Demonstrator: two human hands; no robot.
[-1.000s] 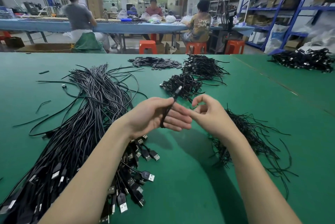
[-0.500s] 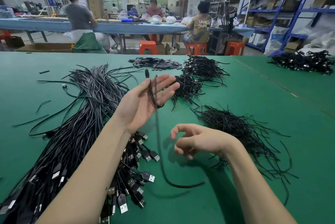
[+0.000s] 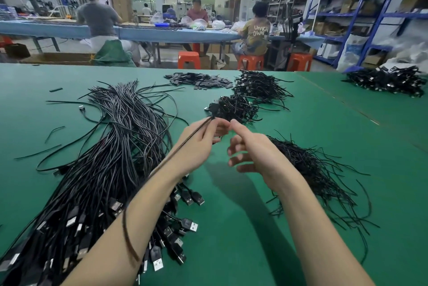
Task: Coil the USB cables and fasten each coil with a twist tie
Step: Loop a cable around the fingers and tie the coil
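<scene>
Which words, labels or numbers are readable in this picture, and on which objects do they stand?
"UNKN OWN": in two lines on the back of the shirt of a seated person at the far table.
Cardboard boxes on the blue shelves: any print is too blurred to read.
USB plugs: markings too small to read.

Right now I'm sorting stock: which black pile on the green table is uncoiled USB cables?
The big pile of long straight cables under the left forearm, plugs showing at its near end. The other piles are thin ties, small flat pieces or tangled bundles.
</scene>
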